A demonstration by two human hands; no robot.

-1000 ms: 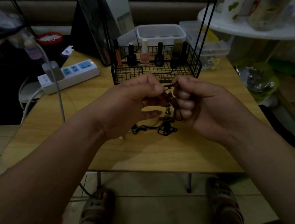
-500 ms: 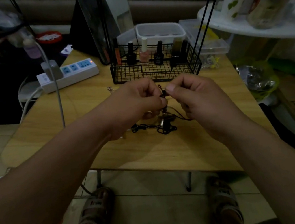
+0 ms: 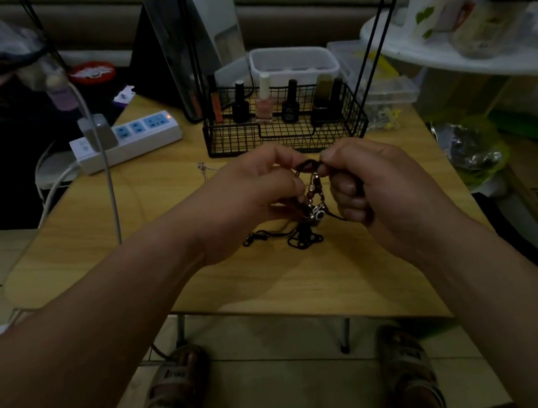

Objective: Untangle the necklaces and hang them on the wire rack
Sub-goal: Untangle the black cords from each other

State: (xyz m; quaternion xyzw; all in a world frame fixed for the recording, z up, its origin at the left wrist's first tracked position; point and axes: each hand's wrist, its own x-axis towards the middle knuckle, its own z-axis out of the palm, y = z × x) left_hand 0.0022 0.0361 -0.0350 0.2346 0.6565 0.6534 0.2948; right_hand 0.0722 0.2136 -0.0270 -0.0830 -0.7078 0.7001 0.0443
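Note:
A tangle of dark cord necklaces (image 3: 313, 197) with reddish beads and a small silver pendant hangs between my two hands above the wooden table (image 3: 145, 221). My left hand (image 3: 253, 202) pinches the cord at the top of the tangle, and my right hand (image 3: 372, 186) pinches it from the other side, fingers curled. The loose black cord ends (image 3: 295, 238) trail on the tabletop below. The black wire rack (image 3: 284, 129) stands just behind my hands, with two black rods (image 3: 377, 26) rising from its right end. A thin silver chain (image 3: 205, 169) lies on the table to the left of the rack.
Nail polish bottles (image 3: 264, 104) stand in the wire rack. A white power strip (image 3: 127, 140) with a plugged cable lies at the back left. Plastic boxes (image 3: 292, 62) sit behind the rack. A white shelf (image 3: 447, 54) with jars is on the right. My sandalled feet show under the table.
My hands have drawn slightly apart and lifted, so the beaded strands and pendant now hang visibly between them. The cord ends on the table stay put.

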